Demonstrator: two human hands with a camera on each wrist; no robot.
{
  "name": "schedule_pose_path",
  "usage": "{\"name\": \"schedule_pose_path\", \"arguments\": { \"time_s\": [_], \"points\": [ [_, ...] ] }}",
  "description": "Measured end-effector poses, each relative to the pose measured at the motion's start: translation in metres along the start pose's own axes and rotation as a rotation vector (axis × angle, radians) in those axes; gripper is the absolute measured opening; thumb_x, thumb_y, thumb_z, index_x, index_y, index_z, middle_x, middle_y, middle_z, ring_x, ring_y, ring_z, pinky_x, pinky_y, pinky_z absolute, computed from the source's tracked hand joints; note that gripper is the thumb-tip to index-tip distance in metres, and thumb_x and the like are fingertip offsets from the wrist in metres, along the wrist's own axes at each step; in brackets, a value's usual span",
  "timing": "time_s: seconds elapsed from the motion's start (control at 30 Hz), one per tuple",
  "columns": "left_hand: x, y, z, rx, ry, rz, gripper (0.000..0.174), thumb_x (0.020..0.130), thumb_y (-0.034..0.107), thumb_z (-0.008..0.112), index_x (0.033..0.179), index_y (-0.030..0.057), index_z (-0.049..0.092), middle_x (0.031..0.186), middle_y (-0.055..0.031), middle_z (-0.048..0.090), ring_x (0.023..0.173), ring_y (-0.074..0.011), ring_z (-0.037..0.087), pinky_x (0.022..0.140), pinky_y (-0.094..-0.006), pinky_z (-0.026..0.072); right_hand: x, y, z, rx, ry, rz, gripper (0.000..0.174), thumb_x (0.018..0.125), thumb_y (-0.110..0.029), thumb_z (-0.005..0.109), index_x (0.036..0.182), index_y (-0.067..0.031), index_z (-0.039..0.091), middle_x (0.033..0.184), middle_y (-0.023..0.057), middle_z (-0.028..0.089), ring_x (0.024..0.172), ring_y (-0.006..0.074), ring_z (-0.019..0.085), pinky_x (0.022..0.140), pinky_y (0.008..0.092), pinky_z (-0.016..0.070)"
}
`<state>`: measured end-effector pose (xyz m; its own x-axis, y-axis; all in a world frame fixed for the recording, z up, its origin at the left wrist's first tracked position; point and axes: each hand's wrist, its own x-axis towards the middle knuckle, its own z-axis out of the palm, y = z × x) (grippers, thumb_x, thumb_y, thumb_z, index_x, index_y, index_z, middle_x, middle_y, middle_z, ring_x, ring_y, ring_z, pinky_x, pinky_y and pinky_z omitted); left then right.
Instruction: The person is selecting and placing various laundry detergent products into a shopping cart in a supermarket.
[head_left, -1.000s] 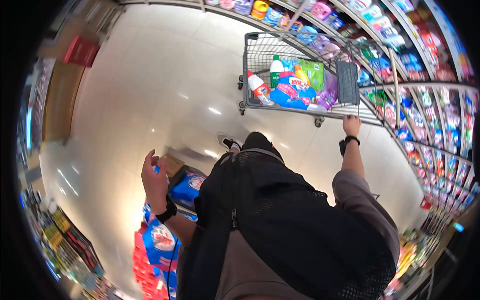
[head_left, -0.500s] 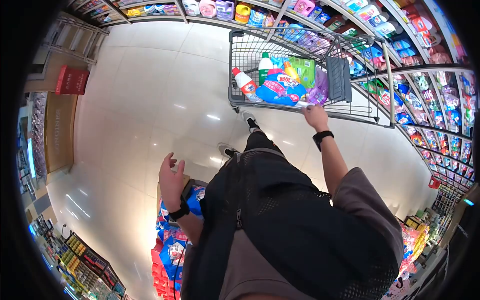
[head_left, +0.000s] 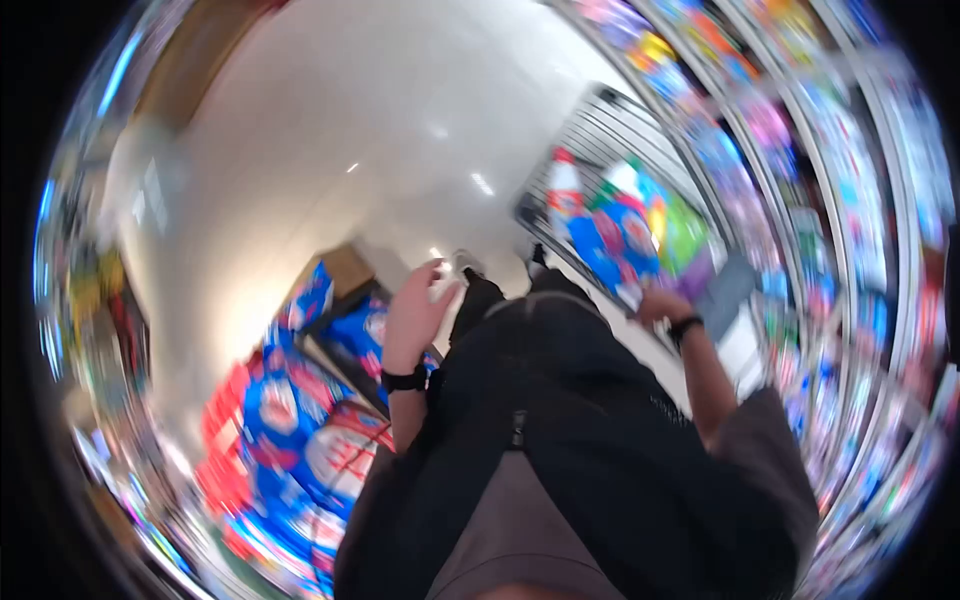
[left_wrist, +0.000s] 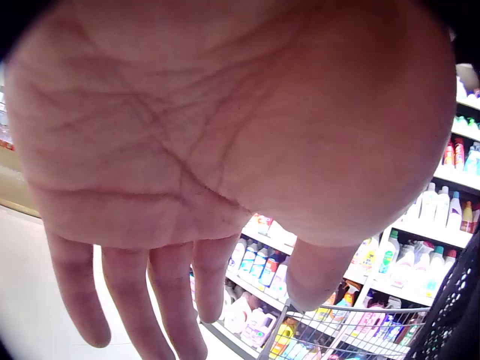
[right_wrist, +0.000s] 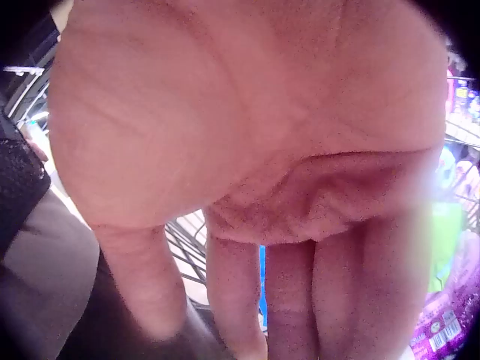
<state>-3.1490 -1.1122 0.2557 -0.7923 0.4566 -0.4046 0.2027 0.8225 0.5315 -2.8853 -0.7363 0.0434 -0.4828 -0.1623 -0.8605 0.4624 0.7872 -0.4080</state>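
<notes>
My right hand (head_left: 660, 305) is at the near side rim of a wire shopping cart (head_left: 535, 212), beside the goods. In the right wrist view its fingers (right_wrist: 290, 300) point down, with the thumb apart; their tips are cut off at the bottom edge. Inside the cart lie a red-capped white bottle (head_left: 564, 190), a blue bag (head_left: 605, 240), a green package (head_left: 683, 232) and a purple bag (right_wrist: 439, 334). My left hand (head_left: 412, 312) hangs with nothing in it, over the floor beside stacked blue bags. Its palm and loose fingers (left_wrist: 171, 300) fill the left wrist view.
Shelves (head_left: 800, 120) packed with colourful bottles and bags run along the right, behind the cart. At the lower left stand blue bags (head_left: 275, 410), a brown carton (head_left: 347, 268) and red packs (head_left: 222, 430). Pale glossy floor (head_left: 330, 110) stretches ahead.
The head view has turned and blurred, so the cart now slants at the upper right. My right hand has moved along the cart's side from its handle end towards the goods. The left remains empty.
</notes>
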Motion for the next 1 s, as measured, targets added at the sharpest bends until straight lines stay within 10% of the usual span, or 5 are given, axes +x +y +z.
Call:
{"name": "schedule_pose_path", "arguments": {
  "time_s": [0.17,0.3,0.5,0.67,1.0],
  "points": [
    [-0.098,0.016,0.012,-0.073,0.207,-0.123,0.045,0.091,0.034,0.071,0.122,0.0022,0.066,0.107,-0.0164,0.072,0.100,-0.0365,0.069,0.088,-0.0461,0.0547,-0.012,0.008,0.005,0.241,-0.415,0.021,0.030,0.091,-0.033,0.076,0.104,-0.0072,0.081,0.085,0.0070,0.078,0.070,0.0140,0.073,0.067,0.0282,0.0570],
    [-0.144,0.019,0.033,-0.091,0.315,-0.290,0.048,0.092,0.036,0.071,0.128,0.0047,0.064,0.110,-0.0157,0.072,0.103,-0.0352,0.069,0.090,-0.0449,0.0539,0.045,0.028,-0.010,0.063,0.489,-0.028,0.034,0.090,-0.020,0.073,0.118,-0.0010,0.072,0.098,0.0173,0.075,0.084,0.0312,0.073,0.078,0.0399,0.0572],
    [-0.178,0.025,0.054,-0.063,0.305,-0.479,0.049,0.095,0.040,0.068,0.130,0.0068,0.063,0.112,-0.0148,0.072,0.104,-0.0346,0.069,0.090,-0.0444,0.0540,0.176,0.058,-0.013,-0.259,0.283,-0.402,0.069,0.072,-0.021,0.087,0.134,-0.0067,0.060,0.118,0.0220,0.070,0.110,0.0390,0.068,0.094,0.0451,0.0547],
    [-0.196,0.025,0.068,-0.139,0.326,-0.551,0.051,0.095,0.041,0.069,0.131,0.0065,0.063,0.112,-0.0153,0.072,0.104,-0.0347,0.069,0.090,-0.0443,0.0536,0.176,0.045,-0.006,-0.241,-0.012,-0.149,0.075,0.064,-0.030,0.092,0.129,-0.0067,0.064,0.116,0.0233,0.072,0.109,0.0395,0.070,0.094,0.0453,0.0563],
    [-0.208,-0.001,0.102,-0.163,0.313,-0.646,0.052,0.094,0.047,0.068,0.130,0.0093,0.065,0.111,-0.0132,0.072,0.106,-0.0327,0.068,0.090,-0.0450,0.0527,0.142,0.041,-0.008,-0.391,0.328,-0.185,0.055,0.074,-0.047,0.087,0.105,-0.0046,0.073,0.104,0.0239,0.073,0.102,0.0445,0.069,0.088,0.0543,0.0550]
  ]
}}
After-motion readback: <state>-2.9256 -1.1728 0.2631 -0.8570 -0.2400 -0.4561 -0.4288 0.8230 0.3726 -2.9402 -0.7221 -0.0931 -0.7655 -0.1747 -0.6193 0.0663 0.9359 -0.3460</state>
